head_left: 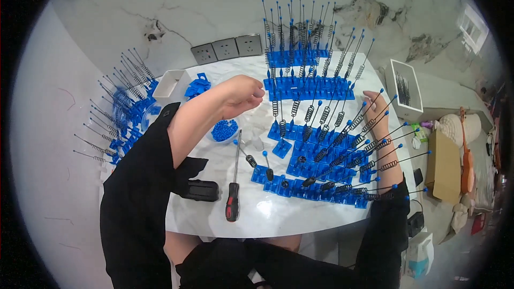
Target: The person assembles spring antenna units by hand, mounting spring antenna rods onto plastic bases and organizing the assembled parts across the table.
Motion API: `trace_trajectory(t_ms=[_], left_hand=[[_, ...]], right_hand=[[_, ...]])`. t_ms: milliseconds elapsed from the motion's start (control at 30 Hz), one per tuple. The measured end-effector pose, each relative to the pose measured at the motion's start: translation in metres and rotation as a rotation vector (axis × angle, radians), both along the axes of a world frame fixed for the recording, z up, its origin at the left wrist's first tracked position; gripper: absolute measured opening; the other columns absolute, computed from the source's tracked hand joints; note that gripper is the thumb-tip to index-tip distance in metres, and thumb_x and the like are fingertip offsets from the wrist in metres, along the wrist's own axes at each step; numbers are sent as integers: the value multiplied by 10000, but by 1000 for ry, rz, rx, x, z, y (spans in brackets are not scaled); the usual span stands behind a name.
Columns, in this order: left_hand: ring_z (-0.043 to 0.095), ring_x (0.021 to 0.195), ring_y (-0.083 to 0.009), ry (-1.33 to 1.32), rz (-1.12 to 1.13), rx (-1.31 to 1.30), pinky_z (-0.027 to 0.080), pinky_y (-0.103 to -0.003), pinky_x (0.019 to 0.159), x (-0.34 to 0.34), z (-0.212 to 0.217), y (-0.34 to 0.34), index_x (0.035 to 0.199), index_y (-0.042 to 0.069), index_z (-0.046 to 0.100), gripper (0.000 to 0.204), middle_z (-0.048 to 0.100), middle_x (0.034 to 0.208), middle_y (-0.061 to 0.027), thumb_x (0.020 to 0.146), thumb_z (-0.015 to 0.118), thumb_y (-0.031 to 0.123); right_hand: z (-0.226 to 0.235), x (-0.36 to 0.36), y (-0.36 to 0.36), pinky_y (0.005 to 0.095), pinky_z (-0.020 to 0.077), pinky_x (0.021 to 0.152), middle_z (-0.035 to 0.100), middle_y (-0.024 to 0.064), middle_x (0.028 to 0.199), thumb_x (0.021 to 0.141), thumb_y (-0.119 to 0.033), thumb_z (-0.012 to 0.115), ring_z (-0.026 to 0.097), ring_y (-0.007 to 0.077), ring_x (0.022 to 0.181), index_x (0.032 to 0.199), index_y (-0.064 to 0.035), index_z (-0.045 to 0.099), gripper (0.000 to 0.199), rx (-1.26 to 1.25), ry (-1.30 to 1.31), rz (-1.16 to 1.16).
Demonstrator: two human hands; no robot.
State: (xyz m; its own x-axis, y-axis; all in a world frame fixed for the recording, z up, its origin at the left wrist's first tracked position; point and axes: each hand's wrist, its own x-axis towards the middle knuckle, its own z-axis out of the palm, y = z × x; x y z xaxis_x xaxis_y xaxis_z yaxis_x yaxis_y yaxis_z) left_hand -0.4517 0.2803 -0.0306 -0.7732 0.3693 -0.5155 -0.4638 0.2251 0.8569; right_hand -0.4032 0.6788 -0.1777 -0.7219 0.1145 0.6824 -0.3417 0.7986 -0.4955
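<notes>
**One left hand (243,96) and one right hand (380,108) beside rows of black coil springs on blue plastic bases (309,92)**

I hold my left hand over the white marble-patterned table (257,225), just left of those rows. Its fingers are curled in with the tips close together; I cannot tell whether anything is pinched there. My right hand is raised at the far right of the rows, fingers bent, partly screened by thin dark rods with blue ball tips (388,166) rising from the springs. I cannot tell whether it is grasping anything either.

The rows stand from the back of the table toward its near edge, mostly right of centre, many of the front springs leaning right. More blue bases with springs (120,112) crowd the table's left side.

Below my left hand sits a clear bowl of tiny blue beads (224,130). Behind my left forearm are a pile of flat blue plastic pieces (198,86) and an open white box (170,84). Nearer me lie a screwdriver with a black-and-red handle (232,203) and a black oblong object (202,190). Beyond my right hand is a white box of thin dark rods (398,108).
</notes>
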Motion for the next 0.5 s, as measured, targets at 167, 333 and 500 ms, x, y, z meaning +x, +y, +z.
trace_trajectory(t_ms=[167,333,500], left_hand=[[569,1035,-178,30,-62,-14,500,-245,872,22,5,-11,1294,-60,468,415,537,1244,-150,890,548,-7],[637,1024,-190,198,-345,-386,528,-275,905,9,-18,-13,1328,-49,455,433,596,1204,-158,902,523,-12],[677,891,-183,205,-494,-396,559,-289,839,-4,-46,-2,1224,-37,541,329,663,1046,-147,896,541,-8]], right_hand=[[7,29,21,301,523,695,700,117,872,786,-42,674,672,202,753,990,-11,691,207,-172,-329,-105],[37,72,10,234,508,647,676,27,808,777,16,648,635,116,720,989,14,695,218,-373,-798,303],[52,79,-8,226,522,692,671,52,834,723,126,602,653,117,797,1052,32,659,347,-385,-899,563]])
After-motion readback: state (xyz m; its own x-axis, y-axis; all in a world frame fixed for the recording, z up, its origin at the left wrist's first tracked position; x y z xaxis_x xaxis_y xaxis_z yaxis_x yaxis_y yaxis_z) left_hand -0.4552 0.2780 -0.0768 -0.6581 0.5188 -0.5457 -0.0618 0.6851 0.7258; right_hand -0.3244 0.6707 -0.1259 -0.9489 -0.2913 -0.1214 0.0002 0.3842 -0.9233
